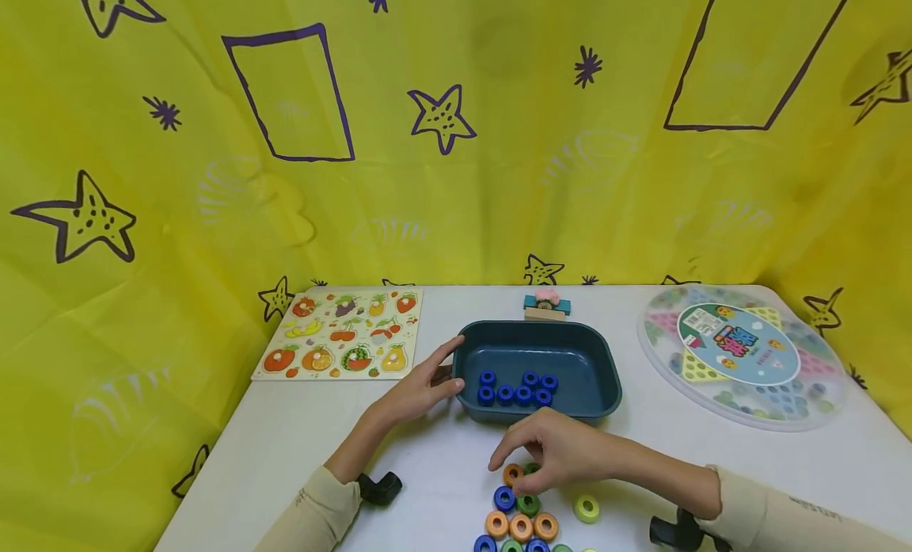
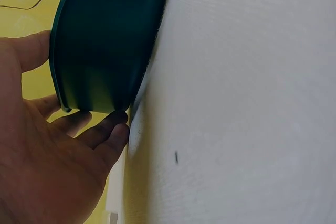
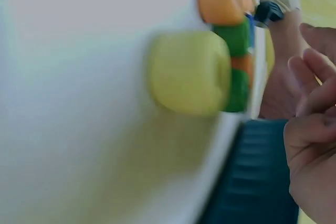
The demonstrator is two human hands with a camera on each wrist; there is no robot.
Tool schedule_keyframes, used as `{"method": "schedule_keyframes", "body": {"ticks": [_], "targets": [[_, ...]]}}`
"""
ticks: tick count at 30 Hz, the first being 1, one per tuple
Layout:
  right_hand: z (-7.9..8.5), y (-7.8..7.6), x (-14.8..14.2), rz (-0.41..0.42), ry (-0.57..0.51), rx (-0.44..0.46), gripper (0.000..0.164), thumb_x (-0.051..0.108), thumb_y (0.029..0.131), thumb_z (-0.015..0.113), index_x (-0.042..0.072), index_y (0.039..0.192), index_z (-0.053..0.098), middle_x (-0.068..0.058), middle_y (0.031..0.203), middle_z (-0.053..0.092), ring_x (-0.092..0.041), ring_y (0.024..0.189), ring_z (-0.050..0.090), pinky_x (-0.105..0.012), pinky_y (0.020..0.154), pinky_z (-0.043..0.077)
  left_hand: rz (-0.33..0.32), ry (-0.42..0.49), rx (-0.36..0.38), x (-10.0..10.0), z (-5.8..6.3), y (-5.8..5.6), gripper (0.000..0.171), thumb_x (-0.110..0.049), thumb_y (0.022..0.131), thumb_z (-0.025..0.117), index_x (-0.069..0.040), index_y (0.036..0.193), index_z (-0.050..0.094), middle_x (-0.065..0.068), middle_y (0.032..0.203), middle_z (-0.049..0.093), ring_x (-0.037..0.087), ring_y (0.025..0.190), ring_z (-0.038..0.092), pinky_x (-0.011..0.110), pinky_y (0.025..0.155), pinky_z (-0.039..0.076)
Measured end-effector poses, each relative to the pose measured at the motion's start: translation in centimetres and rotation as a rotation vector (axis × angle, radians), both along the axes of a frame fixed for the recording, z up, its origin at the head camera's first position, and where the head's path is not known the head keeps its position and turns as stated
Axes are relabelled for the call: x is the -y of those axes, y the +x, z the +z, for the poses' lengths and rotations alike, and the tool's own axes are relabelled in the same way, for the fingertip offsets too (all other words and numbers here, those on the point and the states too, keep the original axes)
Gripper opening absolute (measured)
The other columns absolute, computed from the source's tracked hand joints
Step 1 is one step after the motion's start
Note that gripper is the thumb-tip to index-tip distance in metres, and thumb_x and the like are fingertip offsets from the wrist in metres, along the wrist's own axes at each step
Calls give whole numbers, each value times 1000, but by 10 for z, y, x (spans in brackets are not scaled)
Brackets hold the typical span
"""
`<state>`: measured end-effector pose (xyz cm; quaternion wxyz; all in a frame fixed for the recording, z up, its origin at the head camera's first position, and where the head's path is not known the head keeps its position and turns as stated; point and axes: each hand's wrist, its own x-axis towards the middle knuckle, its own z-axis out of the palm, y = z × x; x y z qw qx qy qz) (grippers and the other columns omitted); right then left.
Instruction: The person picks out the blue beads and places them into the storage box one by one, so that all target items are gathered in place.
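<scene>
My left hand (image 1: 420, 386) holds the left end of a dark teal plastic bin (image 1: 606, 378). In the left wrist view, the thumb presses the rim of the bin (image 2: 94, 40) and the other fingertips lie along its wall. Several blue rings (image 1: 505, 394) lie inside the bin. In front of it, my right hand (image 1: 563, 453) hovers over loose rings, thumb and index finger curved and apart with nothing between them. Below the fingertips are an orange ring (image 1: 512, 474), a blue ring (image 1: 504, 499) and a green ring (image 1: 528, 504). A yellow ring (image 1: 587, 508) sits to their right.
More orange rings (image 1: 521, 527) and blue rings (image 1: 485, 544) line the table's near edge. A fruit puzzle board (image 1: 342, 338) lies back left. A round clear game case (image 1: 741, 354) is at right. Behind the bin stands a small toy with wooden blocks (image 1: 546, 306). A yellow curtain (image 1: 456, 196) hangs behind.
</scene>
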<state>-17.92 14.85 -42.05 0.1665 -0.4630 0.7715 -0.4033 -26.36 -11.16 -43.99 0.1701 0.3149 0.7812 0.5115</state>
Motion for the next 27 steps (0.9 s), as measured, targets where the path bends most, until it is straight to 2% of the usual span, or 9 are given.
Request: {"method": "schedule_keyframes", "body": {"ticks": [4,5,7,10,14,21,27], "targets": [[-14,4,2,-12,15,6,27,22,79,75,23,106,70,13,92,66,4,52,40,-16,43,36,21,-1,-15,2,-17,-9,68,-31,94,57,-27,150,17,-6,152,15,27,128,37,38,102,33],[-17,4,2,-11,17,0,27,22,79,75,24,106,70,14,92,66,3,54,42,-16,44,37,23,-4,-14,2,-18,-9,69,-30,94,57,-27,150,17,-6,152,15,26,128,37,38,102,33],[-21,4,4,-8,26,-14,26,22,80,74,23,106,70,16,93,65,2,59,47,-16,49,41,21,-5,-11,2,-15,-8,68,-24,94,56,-25,150,16,-4,153,14,28,129,36,39,103,33],[-24,5,5,-4,37,-24,25,21,80,74,22,105,70,18,95,65,1,73,55,-17,61,47,3,8,-5,1,-4,-3,68,-16,95,54,-18,150,15,4,154,11,34,129,35,44,103,31],[-25,5,6,11,77,-44,23,23,81,73,23,104,70,19,96,64,3,85,58,-19,73,48,-25,5,7,0,11,5,67,-13,96,53,-11,150,13,11,154,10,39,128,33,46,103,30],[-23,5,11,39,147,-81,20,28,81,72,27,102,70,24,92,62,5,79,55,-15,69,47,-27,6,14,1,14,8,67,-13,96,53,-9,150,13,13,153,10,41,128,33,47,103,30],[-21,4,11,23,117,-74,21,26,81,72,25,101,71,23,92,62,4,78,56,-16,66,48,-28,16,1,0,13,6,68,-13,95,54,-9,150,13,15,153,9,42,127,33,50,102,30]]}}
